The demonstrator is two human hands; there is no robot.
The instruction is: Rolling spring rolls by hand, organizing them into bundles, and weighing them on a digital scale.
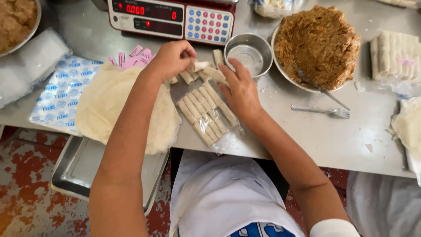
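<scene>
Pale rolls (pixel 206 109) lay in a row inside a clear bag (pixel 219 136) on the steel table (pixel 333 140), just beside a stack of round wrappers (pixel 109 101). The left hand (pixel 173 57) pinched one roll (pixel 201 66) above the bag. The right hand (pixel 239 90), fingers loosely spread, touched the upper rolls near a small steel bowl (pixel 249 52).

rolls in bag (pixel 206 116) between wrapper stack (pixel 118 105) left, filling bowl (pixel 316 46) right, scale (pixel 171 17) behind

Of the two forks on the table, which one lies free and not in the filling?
The fork lying flat on the bare table, right of the right hand. The other fork sticks in the bowl's brown filling.
</scene>
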